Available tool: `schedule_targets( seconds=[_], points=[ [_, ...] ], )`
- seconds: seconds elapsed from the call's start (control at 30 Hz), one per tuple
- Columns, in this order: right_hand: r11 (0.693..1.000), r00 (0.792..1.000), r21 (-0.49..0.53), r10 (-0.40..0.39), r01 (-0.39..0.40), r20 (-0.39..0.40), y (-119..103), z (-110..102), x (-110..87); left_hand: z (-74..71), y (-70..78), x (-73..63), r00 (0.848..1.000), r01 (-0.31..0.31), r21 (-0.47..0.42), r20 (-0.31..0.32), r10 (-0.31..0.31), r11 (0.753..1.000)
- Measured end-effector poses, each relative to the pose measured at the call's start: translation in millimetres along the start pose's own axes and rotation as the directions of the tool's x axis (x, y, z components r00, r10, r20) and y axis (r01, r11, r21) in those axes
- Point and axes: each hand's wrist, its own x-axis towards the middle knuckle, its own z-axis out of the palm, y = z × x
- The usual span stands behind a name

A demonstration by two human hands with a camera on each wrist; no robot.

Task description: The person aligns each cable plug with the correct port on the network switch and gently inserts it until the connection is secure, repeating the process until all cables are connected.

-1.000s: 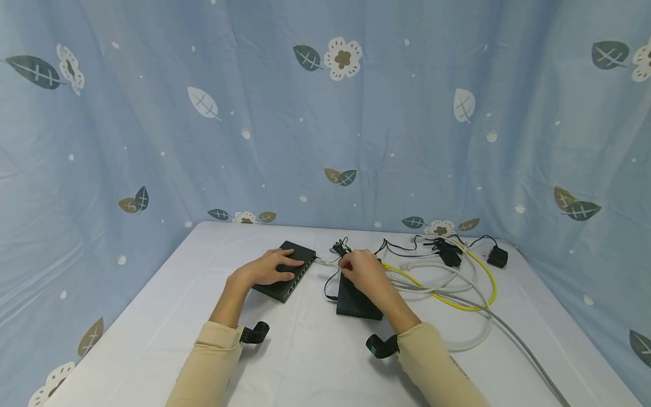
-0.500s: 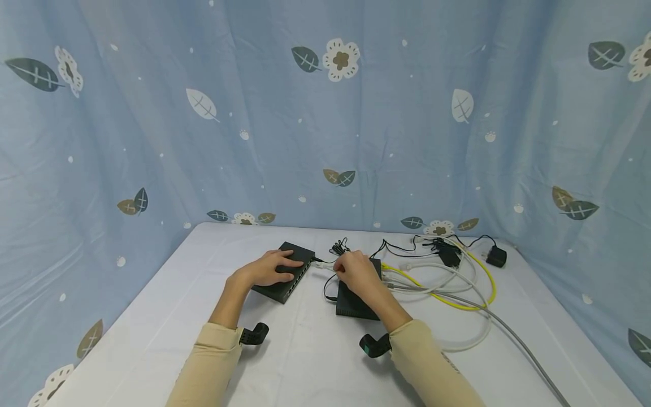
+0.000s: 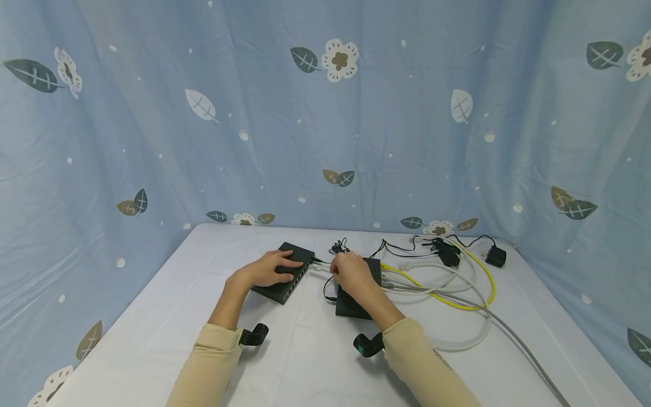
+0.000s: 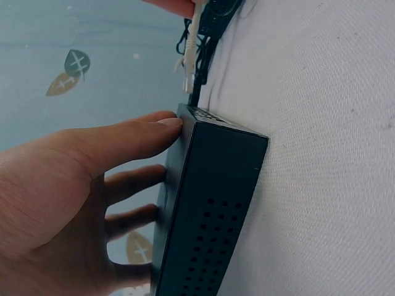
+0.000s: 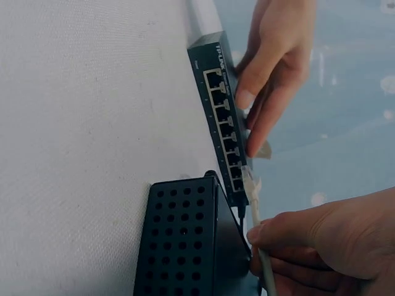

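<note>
My left hand [image 3: 267,269] rests with spread fingers on top of a black network switch [image 3: 298,253]. Its row of ports faces the right hand. My right hand [image 3: 352,274] pinches a white Ethernet cable [image 5: 266,271] between thumb and fingers, just behind its clear plug [image 5: 248,174]. That plug is close to the ports at the power-lead end of the switch; the left wrist view shows a gap between plug and housing. Under the right hand lies a second black box [image 3: 351,308] with a perforated end.
A yellow cable [image 3: 492,277] and looped white and grey cables [image 3: 524,345] spread over the table's right side. Black power adapters [image 3: 495,256] lie at the back right. A bundled black cord [image 3: 339,246] sits behind the second box. A patterned curtain hangs behind the table.
My right hand has moved left with the white cable, bringing its plug slightly nearer to me along the switch's port side. My left hand stays on the switch.
</note>
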Motion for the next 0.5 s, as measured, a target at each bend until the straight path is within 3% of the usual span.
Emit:
schedule_targets(
  seconds=[0.5],
  points=[
    [0.996,0.999,-0.084,0.034,-0.033,0.015,-9.9,5.3,4.1,-0.2,0.8,-0.6,1.0,0.003,-0.015,-0.004,-0.003,1.0]
  ],
)
